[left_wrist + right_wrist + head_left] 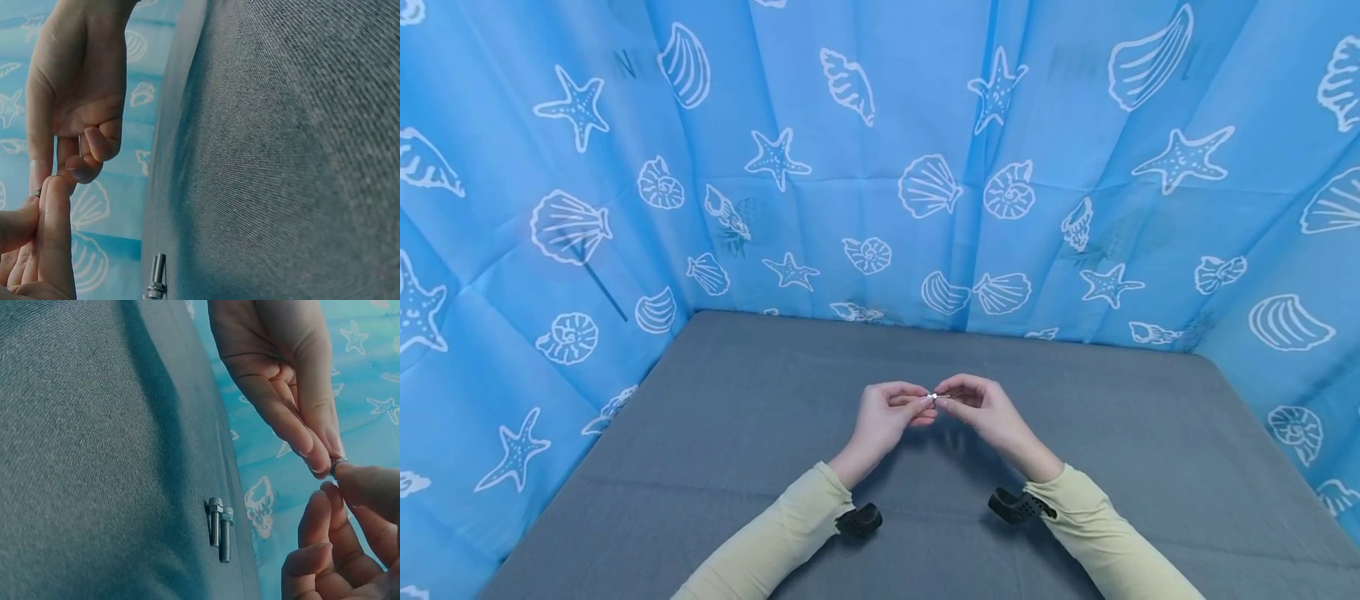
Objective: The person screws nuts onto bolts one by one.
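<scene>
Fingertip to fingertip, my left hand [883, 417] and right hand [988, 412] meet above the grey table. Between them is a small shiny metal bolt [934, 397], mostly covered by the fingers. Thumb and fingers of the left hand [47, 244] pinch one end. The right hand [369, 512] pinches the other end with thumb and index finger, its remaining fingers loosely curled. A sliver of the bolt [339, 462] shows between the fingertips in the right wrist view. Two more metal bolts [225, 537] lie side by side on the table, each with a nut close to its head.
Grey cloth covers the table [737, 375]. Blue curtains [865, 150] printed with white shells and starfish surround its back and sides. A black wrist strap [859, 521] is on the left forearm, and another black strap [1018, 505] is on the right.
</scene>
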A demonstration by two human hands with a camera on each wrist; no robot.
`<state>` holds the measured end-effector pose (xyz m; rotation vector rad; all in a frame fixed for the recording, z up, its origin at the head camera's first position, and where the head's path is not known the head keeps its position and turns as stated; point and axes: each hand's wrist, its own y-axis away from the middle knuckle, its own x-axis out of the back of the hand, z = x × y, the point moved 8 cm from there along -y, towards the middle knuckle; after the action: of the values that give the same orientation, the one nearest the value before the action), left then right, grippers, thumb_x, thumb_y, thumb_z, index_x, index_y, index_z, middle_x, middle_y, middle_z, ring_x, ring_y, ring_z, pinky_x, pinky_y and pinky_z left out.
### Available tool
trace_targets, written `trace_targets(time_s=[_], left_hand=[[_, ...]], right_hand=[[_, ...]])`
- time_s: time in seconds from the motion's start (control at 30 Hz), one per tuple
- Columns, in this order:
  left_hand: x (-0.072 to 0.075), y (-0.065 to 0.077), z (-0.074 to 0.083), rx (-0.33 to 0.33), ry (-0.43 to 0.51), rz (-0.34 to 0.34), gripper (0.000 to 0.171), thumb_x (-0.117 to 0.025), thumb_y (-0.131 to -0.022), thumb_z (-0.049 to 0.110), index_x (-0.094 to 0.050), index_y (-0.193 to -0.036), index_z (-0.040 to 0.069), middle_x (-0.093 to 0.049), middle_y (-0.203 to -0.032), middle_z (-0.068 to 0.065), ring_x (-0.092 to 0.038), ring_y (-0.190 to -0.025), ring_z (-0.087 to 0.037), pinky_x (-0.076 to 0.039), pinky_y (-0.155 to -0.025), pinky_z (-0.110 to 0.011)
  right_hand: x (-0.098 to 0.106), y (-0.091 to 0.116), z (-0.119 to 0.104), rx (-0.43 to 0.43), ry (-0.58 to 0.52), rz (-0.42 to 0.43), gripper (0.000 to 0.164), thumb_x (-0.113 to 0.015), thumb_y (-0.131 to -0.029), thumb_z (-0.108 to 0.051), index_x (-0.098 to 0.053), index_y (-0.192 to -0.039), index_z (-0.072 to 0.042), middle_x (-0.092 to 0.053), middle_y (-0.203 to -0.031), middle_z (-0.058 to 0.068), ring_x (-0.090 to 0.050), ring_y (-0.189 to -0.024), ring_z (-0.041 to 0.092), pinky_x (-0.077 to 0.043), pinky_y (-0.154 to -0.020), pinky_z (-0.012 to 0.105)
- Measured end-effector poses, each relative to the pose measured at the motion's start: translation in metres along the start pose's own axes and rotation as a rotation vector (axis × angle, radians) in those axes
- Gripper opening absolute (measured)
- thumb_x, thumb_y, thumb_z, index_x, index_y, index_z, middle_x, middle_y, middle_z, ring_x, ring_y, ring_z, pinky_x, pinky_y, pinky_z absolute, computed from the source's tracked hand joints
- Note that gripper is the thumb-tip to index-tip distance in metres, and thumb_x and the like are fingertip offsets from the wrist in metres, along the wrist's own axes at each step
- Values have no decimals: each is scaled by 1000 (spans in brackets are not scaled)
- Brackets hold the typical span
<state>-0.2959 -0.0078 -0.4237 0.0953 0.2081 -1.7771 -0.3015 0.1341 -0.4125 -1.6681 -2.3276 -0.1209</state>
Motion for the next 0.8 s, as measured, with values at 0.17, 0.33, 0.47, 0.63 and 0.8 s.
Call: trace_targets(time_s=[0.17, 0.33, 0.47, 0.63, 0.8], left_hand=[[-1, -1, 1, 1, -13, -1, 20, -68, -87, -1, -65, -102, -13, -70, -89, -21, -71, -80, -30, -58, -73, -41], [-1, -1, -1, 11, -21, -5, 18, -65, -87, -5, -64, -103, -15, -69, -91, -24, -70, -82, -34, -58, -74, -42], [1, -1, -1, 15, -5, 6, 17, -65, -87, -5, -65, -101, -14, -69, -89, -23, -70, -81, -34, -58, -74, -43], [1, 0, -1, 25, -3, 14, 15, -66, -88, -2, -67, -100, -11, -70, -88, -20, -71, -79, -29, -59, -70, -36], [3, -1, -2, 27, -14, 19, 15, -67, -87, 0, -67, -100, -10, -71, -88, -19, -71, -78, -28, -59, -69, -35]], right_hand=[[0, 0, -2, 13, 42, 6, 27, -65, -93, -18, -65, -107, 5, -67, -100, 13, -63, -93, 36, -52, -84, 52], [-1, 1, -1, -16, 72, 9, 30, -61, -96, -28, -67, -104, 0, -67, -92, 13, -60, -89, 40, -52, -79, 50], [-2, 1, 0, -6, 11, 1, 29, -64, -94, -20, -63, -111, 3, -65, -98, 17, -60, -91, 41, -53, -81, 51], [-2, -1, 1, 0, 2, 2, 25, -66, -93, -16, -63, -109, 3, -66, -101, 15, -61, -94, 42, -53, -84, 51], [-4, -2, 6, -38, 56, -10, 28, -61, -96, -26, -66, -103, 1, -65, -90, 14, -60, -85, 38, -55, -76, 42]])
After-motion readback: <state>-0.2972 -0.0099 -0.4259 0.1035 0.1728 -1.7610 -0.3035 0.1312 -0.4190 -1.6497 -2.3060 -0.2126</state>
